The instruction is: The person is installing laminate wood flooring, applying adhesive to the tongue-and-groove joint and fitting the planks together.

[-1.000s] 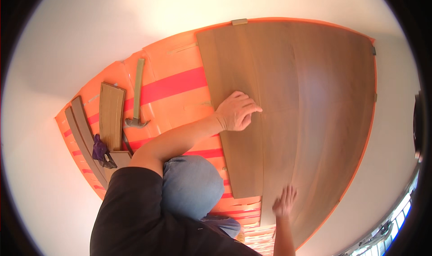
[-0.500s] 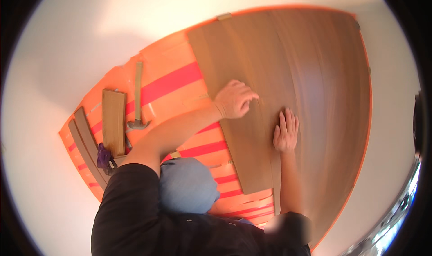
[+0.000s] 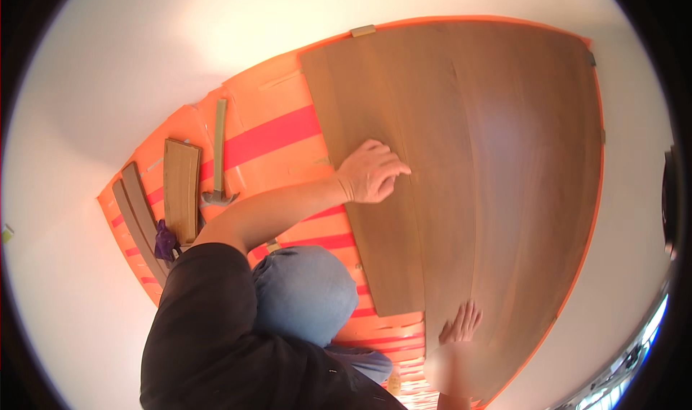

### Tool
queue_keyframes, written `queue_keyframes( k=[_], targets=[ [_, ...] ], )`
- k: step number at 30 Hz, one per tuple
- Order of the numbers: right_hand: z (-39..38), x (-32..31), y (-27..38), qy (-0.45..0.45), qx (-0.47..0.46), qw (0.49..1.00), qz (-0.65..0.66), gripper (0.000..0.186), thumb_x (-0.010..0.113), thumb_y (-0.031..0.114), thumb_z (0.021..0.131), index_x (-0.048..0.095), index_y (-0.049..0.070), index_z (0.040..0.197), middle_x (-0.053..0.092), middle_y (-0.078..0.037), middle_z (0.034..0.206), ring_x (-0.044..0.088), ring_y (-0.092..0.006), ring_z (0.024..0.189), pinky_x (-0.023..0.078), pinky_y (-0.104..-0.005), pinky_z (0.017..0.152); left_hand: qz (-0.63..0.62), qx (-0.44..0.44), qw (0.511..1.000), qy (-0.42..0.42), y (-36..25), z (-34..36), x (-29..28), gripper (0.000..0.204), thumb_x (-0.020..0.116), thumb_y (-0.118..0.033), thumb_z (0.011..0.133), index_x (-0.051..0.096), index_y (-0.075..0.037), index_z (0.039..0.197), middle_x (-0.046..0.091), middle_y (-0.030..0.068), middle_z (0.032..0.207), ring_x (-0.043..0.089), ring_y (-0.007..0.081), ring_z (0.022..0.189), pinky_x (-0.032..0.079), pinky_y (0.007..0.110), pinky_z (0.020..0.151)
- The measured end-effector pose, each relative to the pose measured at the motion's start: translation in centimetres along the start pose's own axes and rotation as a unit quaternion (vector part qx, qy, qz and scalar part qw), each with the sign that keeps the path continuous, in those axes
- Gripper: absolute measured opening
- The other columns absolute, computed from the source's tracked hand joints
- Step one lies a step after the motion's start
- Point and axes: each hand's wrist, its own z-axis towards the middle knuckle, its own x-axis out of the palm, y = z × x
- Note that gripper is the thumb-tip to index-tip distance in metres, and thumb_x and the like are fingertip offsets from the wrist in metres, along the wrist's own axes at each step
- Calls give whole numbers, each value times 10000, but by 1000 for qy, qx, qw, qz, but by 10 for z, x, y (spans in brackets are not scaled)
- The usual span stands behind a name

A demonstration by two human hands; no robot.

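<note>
Wide brown wood-look floor planks [image 3: 497, 150] lie side by side over an orange underlay sheet [image 3: 267, 85]. My left hand [image 3: 373, 170] rests on the plank nearest the bare underlay, fingers loosely bent, thumb and forefinger apart, nothing seen in it. Lower down and to the right, my right hand [image 3: 463, 322] touches the planks with its fingers stretched out; a blurred patch covers its wrist. My bent left knee, in blue-grey cloth [image 3: 306, 287], is on the underlay side of the plank edge.
On the underlay to the left lie a hammer [image 3: 219, 157], a short stack of cut plank pieces [image 3: 182, 190], two narrow strips [image 3: 137, 208] and a dark purple item [image 3: 165, 240]. Small spacers [image 3: 363, 31] sit between planks and white wall [image 3: 79, 107].
My right hand has slid down along the planks toward me. The left hand has stayed nearly in place. My body has leaned a little, and the view has shifted slightly.
</note>
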Motion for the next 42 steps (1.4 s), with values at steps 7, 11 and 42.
queue_keyframes(
  k=[7,11,42],
  targets=[
    [225,58,32,-115,-97,986,70,553,500,246,1052,490,-12,1541,454,-238,1620,429,-428,1505,274,-609,1260,55,14,998,8,-10,-15,-2,314,692,-66,796,707,-182,1087,668,-10,895,616,203,889,459,415,989],
    [231,72,44,-138,-73,986,59,571,503,234,1047,455,7,1569,425,-209,1649,402,-403,1524,254,-600,1269,62,19,998,3,3,-20,1,281,702,-90,797,714,-185,1061,678,-9,897,623,231,894,463,431,955],
    [26,125,182,-230,179,943,163,476,629,293,1013,604,79,1437,483,-120,1612,434,-289,1511,279,-535,1280,171,78,982,33,25,0,33,292,647,-151,978,730,-110,1255,705,86,879,657,284,847,532,435,797]
  ],
)
